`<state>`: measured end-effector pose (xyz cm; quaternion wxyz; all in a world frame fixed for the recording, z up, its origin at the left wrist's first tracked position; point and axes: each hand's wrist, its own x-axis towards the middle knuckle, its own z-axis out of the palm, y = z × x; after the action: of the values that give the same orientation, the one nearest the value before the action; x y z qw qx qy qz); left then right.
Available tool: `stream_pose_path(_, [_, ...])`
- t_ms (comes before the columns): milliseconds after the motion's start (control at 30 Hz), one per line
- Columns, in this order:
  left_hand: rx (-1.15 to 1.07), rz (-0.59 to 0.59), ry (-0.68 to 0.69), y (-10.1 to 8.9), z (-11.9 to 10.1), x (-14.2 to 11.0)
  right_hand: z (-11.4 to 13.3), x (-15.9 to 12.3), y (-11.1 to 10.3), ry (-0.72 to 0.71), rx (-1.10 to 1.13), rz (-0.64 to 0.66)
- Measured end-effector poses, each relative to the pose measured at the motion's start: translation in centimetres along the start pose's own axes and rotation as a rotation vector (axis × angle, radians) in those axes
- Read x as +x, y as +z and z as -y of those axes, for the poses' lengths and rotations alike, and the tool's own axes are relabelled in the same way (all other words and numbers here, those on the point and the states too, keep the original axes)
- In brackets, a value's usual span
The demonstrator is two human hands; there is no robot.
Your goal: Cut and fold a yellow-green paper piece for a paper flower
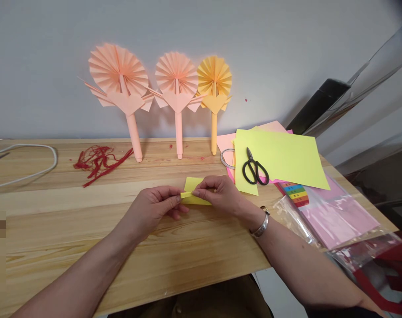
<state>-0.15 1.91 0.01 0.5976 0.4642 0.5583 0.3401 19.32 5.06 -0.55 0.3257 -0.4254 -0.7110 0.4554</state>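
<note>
Between my two hands is a small folded strip of yellow paper (187, 194). My left hand (154, 204) pinches its left end between thumb and forefinger. At the other end, my right hand (222, 193) closes thumb and fingers on the same strip. A yellow paper piece (193, 182) lies on the table behind and under the fingers, partly covered by my right hand. Whether the strip is joined to that piece is hidden.
Three folded-paper fans, two pink (134, 132) (179, 132) and one orange (214, 132), lean on the wall. Red string (98, 160) lies left. Black scissors (255, 171) rest on yellow sheets (287, 154). A plastic paper pack (340, 216) and white cable (53, 165) flank the table (88, 247).
</note>
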Motion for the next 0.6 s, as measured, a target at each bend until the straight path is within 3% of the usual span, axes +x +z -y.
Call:
stream_pose_path(233, [0.001, -0.054, 0.036, 0.2, -0.5, -0.3, -0.1, -0.2, 0.1, -0.261, -0.164, -0.074])
stream_pose_path(600, [0.029, -0.081, 0.111, 0.4, -1.1, -0.6, 0.2, -0.4, 0.0, -0.329, -0.165, -0.088])
